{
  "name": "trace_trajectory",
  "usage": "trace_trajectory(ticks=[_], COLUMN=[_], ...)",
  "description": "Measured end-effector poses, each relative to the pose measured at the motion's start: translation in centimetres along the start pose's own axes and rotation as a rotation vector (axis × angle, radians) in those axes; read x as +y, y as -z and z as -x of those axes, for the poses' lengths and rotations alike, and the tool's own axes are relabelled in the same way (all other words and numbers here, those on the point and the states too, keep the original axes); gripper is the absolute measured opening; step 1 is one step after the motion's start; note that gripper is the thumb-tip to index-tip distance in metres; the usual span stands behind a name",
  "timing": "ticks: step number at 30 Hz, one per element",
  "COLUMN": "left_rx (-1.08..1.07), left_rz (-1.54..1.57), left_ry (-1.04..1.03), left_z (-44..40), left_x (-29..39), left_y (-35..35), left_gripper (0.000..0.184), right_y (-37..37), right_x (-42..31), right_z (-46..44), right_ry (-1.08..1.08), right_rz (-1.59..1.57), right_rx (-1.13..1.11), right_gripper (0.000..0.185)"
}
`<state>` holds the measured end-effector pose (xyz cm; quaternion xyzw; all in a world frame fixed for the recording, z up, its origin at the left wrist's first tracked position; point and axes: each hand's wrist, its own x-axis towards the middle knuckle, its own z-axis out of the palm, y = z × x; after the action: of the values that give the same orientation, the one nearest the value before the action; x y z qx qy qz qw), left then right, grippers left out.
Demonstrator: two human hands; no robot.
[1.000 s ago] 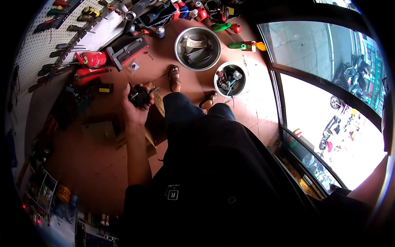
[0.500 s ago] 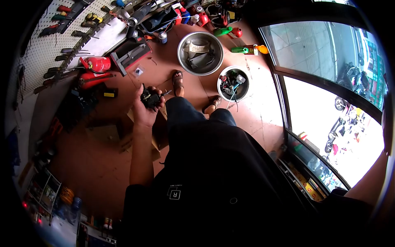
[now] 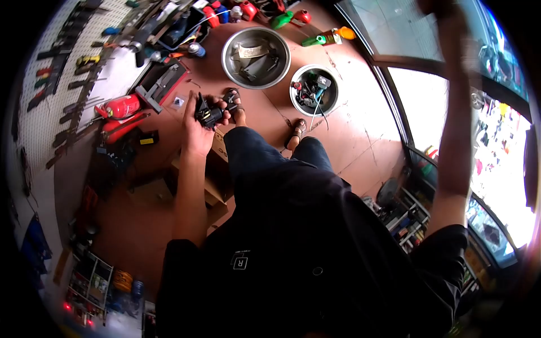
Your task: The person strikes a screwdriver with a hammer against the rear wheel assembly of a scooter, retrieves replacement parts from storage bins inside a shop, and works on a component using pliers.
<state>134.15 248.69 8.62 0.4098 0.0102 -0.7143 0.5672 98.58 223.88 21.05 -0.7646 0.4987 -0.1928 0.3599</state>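
Note:
My left hand [image 3: 196,135] is closed around a small black mechanical part [image 3: 211,116], with the fingers curled under and around it. The part has a rounded body and an upright projection; its exact kind is unclear. It is held above the floor, in front of my left leg. My right arm stretches far up along the right side of the view. At its end my right hand [image 3: 437,7] is dark, blurred and partly cut off by the top edge, so its fingers do not show.
Two metal basins stand ahead: a larger one [image 3: 225,62] with a pale cloth and dark pieces, and a smaller one [image 3: 336,101] with parts and wires. Left are a red fire extinguisher [image 3: 122,106], a red tool tray [image 3: 176,76] and a pegboard [image 3: 67,36]. A cardboard box [image 3: 217,194] sits beside my legs.
My right arm has swung up and forward from the lower right edge. My left hand keeps the black part and has turned it slightly. The whole view has shifted.

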Motion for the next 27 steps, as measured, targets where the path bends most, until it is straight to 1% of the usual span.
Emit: trace_trajectory(ticks=[1,3,4,5,6,7,9,10,11,12,13,14,15,17,18,19,21,22,23,25,26,27], left_rx=[-0.006,-0.164,-0.162,-0.150,-0.167,-0.182,-0.183,-0.174,-0.139,-0.105,-0.068,-0.058,-0.049,-0.019,0.064,0.077,0.086,0.104,0.181,0.297,0.300,0.339], left_rz=[-0.016,-0.026,-0.141,-0.189,-0.246,-0.304,-0.353,-0.350,-0.286,-0.239,-0.192,-0.085,-0.035,-0.010,0.044,0.042,0.194,0.196,0.177,0.255,0.254,0.231], left_ry=[0.014,0.124,0.137,0.155,0.228,0.305,0.464,0.551,0.646,0.694,0.741,0.802,0.841,0.873,0.917,0.927,0.852,0.749,0.680,0.605,0.607,0.562], left_z=[-0.6,-2.0,-2.6,-3.1,-3.6,-4.0,-5.0,-5.6,-6.2,-6.9,-7.8,-8.7,-9.6,-11.8,-13.1,-14.3,-16.7,-17.9,-18.9,-20.6,-21.3,-21.7], left_x=[-0.9,-3.8,-6.3,-9.2,-12.5,-16.1,-23.2,-27.0,-31.5,-34.8,-37.9,-40.8,-43.2,-47.7,-50.2,-52.5,-55.5,-56.5,-57.5,-57.9,-58.0,-57.9], left_y=[-1.2,-4.4,-5.6,-6.9,-7.6,-8.2,-8.9,-8.8,-7.2,-6.1,-4.7,-3.3,-2.5,0.0,1.7,3.3,5.4,5.8,6.5,8.2,8.8,9.2], left_gripper=[0.046,0.045,0.045,0.043,0.042,0.042,0.041,0.041,0.041,0.042,0.044,0.045,0.045,0.042,0.037,0.037,0.038,0.039,0.037,0.036,0.036,0.037], right_y=[-1.1,-4.0,-6.0,-8.2,-10.0,-11.0,-13.7,-14.9,-16.0,-17.0,-18.1,-18.3,-19.1,-21.0,-21.6,-21.8,-23.2,-24.0,-24.8,-27.3,-29.5,-31.8], right_x=[2.6,7.9,10.6,12.9,15.1,15.9,19.2,20.9,23.0,25.5,28.3,30.8,33.3,38.4,40.1,42.2,48.4,51.8,55.2,61.7,65.9,69.6], right_z=[2.3,7.7,10.6,13.8,16.7,18.9,23.5,25.5,27.4,29.6,31.3,32.2,33.2,34.8,34.3,33.3,31.8,30.9,29.9,28.2,27.5,27.0], right_ry=[-0.053,-0.147,-0.175,-0.202,-0.206,-0.383,-0.107,-0.110,-0.112,-0.163,-0.213,-0.218,-0.231,-0.134,-0.062,-0.183,-0.166,-0.229,-0.294,-0.830,-0.851,-0.858], right_rz=[-0.056,-0.146,-0.176,-0.174,-0.166,0.002,0.054,0.048,0.044,0.020,-0.004,-0.042,-0.064,-0.052,-0.081,-0.061,-0.275,-0.431,-0.582,-0.791,-0.576,-0.360], right_rx=[-0.017,-0.076,-0.131,-0.212,-0.281,-0.478,-0.520,-0.567,-0.613,-0.608,-0.605,-0.668,-0.676,-0.791,-0.730,-1.011,-1.009,-0.942,-0.870,-0.598,-0.367,-0.135], right_gripper=[0.024,0.024,0.024,0.024,0.024,0.027,0.026,0.024,0.022,0.022,0.021,0.020,0.020,0.019,0.019,0.022,0.027,0.031,0.034,0.036,0.040,0.044])
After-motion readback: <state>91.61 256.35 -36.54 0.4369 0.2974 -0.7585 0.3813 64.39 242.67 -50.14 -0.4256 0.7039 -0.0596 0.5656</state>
